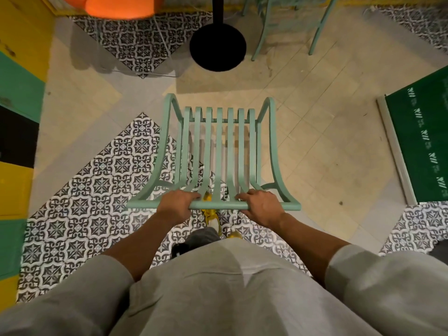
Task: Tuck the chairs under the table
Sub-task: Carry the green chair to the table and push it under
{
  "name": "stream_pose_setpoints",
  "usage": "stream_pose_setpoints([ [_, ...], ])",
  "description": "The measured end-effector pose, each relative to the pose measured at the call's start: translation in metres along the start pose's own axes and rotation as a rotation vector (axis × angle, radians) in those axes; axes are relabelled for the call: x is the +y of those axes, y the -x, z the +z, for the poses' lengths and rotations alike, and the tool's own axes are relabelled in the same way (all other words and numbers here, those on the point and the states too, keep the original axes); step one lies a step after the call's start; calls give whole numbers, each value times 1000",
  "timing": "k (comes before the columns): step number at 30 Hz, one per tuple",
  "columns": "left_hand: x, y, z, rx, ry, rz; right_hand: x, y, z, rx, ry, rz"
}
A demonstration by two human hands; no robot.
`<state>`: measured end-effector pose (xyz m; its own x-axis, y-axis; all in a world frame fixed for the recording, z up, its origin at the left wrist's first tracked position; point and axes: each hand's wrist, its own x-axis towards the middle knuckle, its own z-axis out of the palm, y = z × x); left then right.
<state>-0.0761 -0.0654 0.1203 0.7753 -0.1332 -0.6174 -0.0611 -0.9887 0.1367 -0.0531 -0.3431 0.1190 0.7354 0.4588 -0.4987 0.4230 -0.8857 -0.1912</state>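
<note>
A mint-green slatted chair (219, 146) stands right in front of me, seen from above, its seat pointing away. My left hand (177, 202) and my right hand (260, 204) both grip the top rail of its backrest, fingers curled over the bar. Ahead of the chair stands the table's black post with its round black base (217, 47); the tabletop itself is out of view. Between seat front and base lies a stretch of bare floor.
Legs of a second mint-green chair (264, 32) stand at the far right of the base. An orange seat (121, 6) is at the top left. A green mat (421, 141) lies at the right. A yellow, green and black panelled wall (17, 93) runs along the left.
</note>
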Motion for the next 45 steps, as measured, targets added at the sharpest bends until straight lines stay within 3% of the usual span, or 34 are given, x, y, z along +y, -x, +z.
stream_pose_setpoints([
  [15, -25, -107, -92, -8, -70, 165, 33, -97, -88, -59, -22, 127],
  [29, -10, -197, -151, 6, -35, 69, 109, -186, -153, -193, -45, 105],
  [45, -7, -300, -230, 75, 55, -90, 180, -292, -226, -160, -24, 50],
])
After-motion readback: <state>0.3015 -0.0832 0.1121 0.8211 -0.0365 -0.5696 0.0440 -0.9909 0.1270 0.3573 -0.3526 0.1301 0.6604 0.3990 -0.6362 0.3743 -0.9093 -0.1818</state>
